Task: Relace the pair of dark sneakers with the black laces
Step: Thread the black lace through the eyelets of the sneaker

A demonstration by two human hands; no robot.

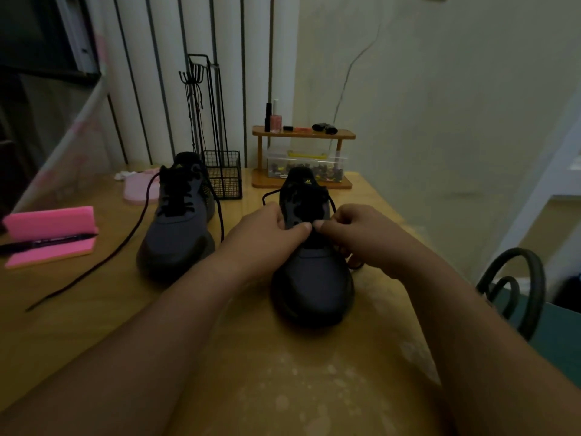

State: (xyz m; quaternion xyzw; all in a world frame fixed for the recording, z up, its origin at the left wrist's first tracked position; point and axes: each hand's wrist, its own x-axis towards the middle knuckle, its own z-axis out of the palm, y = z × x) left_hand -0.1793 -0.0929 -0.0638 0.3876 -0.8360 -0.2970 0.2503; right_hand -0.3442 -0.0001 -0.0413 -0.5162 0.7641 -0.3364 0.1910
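Observation:
Two dark sneakers stand on the wooden table (94, 309), toes toward me. The right sneaker (312, 278) is under both hands. My left hand (267, 237) grips its left eyelet flap, thumb pressed near the lower eyelets. My right hand (355, 231) pinches the black lace (270, 193) at the same spot; the pinch itself is dark and partly hidden. The left sneaker (179, 234) stands alone, laced, with its long lace (103, 259) trailing loose across the table to the front left.
A pink holder with a black pen (50, 237) lies at the left. Behind the shoes stand a black wire basket rack (223, 180) and a small wooden shelf (301, 133) with cosmetics and a clear box. A dark chair back (515, 284) rises at the right.

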